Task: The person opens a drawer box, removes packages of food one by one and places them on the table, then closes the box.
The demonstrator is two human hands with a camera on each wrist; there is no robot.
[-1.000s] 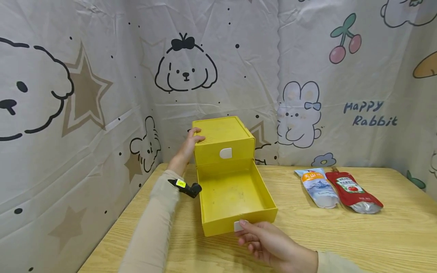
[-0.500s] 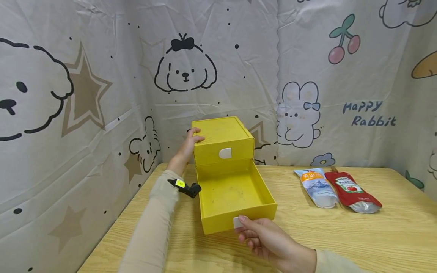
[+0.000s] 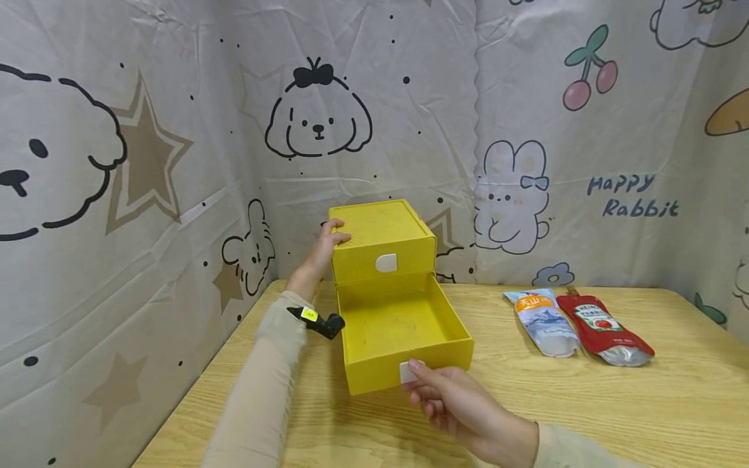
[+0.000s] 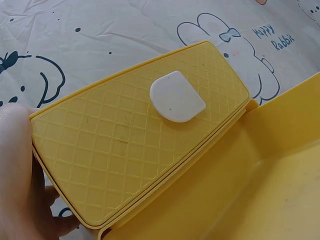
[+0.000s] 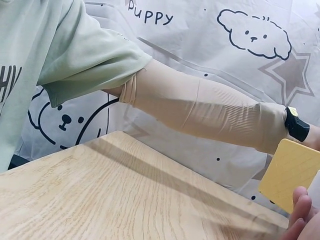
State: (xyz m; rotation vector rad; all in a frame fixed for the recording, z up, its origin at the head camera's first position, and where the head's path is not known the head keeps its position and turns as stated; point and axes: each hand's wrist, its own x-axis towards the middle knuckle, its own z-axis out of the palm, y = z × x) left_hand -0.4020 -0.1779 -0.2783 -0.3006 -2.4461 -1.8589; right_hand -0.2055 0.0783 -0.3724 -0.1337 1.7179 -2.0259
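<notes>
A yellow two-drawer storage box (image 3: 380,218) stands on the table, its lower drawer (image 3: 374,377) pulled far out with nothing inside. The upper drawer (image 3: 354,265), with a white tab (image 4: 175,97), is closed. My left hand (image 3: 318,253) grips the box at its upper left side; the left wrist view shows the fingers bent along that side. At the front, my right hand (image 3: 468,409) pinches the lower drawer's white handle (image 3: 406,372), thumb on its face and the other fingers curled beneath. Only fingertips (image 5: 300,205) of this hand show at the right wrist view's edge.
Right of the box, a blue and white pouch (image 3: 547,328) and a red Heinz ketchup pouch (image 3: 605,328) lie side by side on the wooden table (image 3: 614,416). A printed curtain (image 3: 380,117) hangs behind and along the left.
The lower drawer has slid slightly back toward the box, and my right hand has moved with it, still on the handle. My left hand has stayed in place.
</notes>
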